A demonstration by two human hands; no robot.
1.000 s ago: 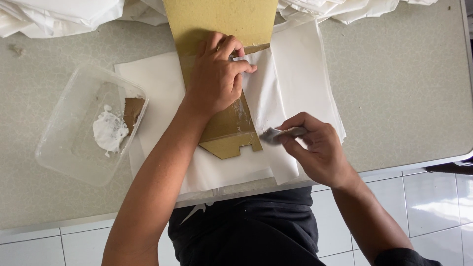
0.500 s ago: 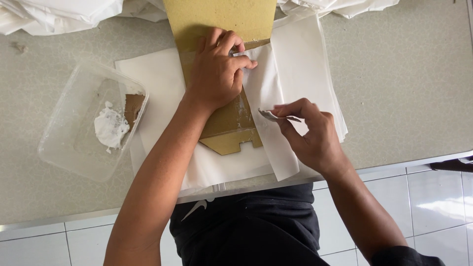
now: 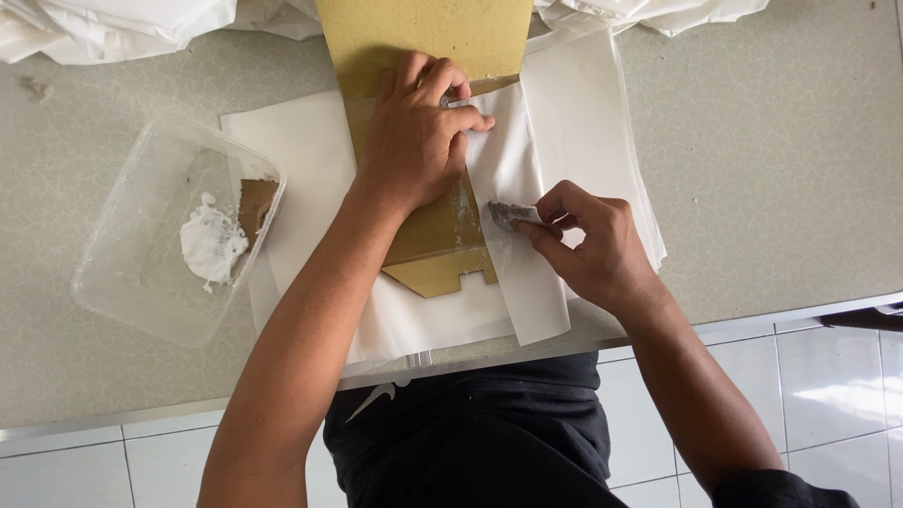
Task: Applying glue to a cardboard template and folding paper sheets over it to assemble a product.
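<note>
A brown cardboard template (image 3: 442, 246) lies on a stack of white paper sheets (image 3: 310, 169) on the counter. My left hand (image 3: 414, 141) presses flat on the cardboard and pins the top of a folded white paper strip (image 3: 517, 245) against it. My right hand (image 3: 588, 245) pinches a small grey, paste-smeared scrap (image 3: 508, 214) and touches its tip to the paper strip just beside the cardboard's right edge. White paste smears show along that edge.
A clear plastic tub (image 3: 174, 230) at the left holds a blob of white paste (image 3: 212, 246) and a brown cardboard scrap (image 3: 254, 207). Crumpled white sheets (image 3: 103, 23) lie along the far edge. The counter's front edge (image 3: 752, 315) runs close to my body.
My right hand has slid up and left along the paper strip with the scrap. The left hand has stayed pressed on the cardboard.
</note>
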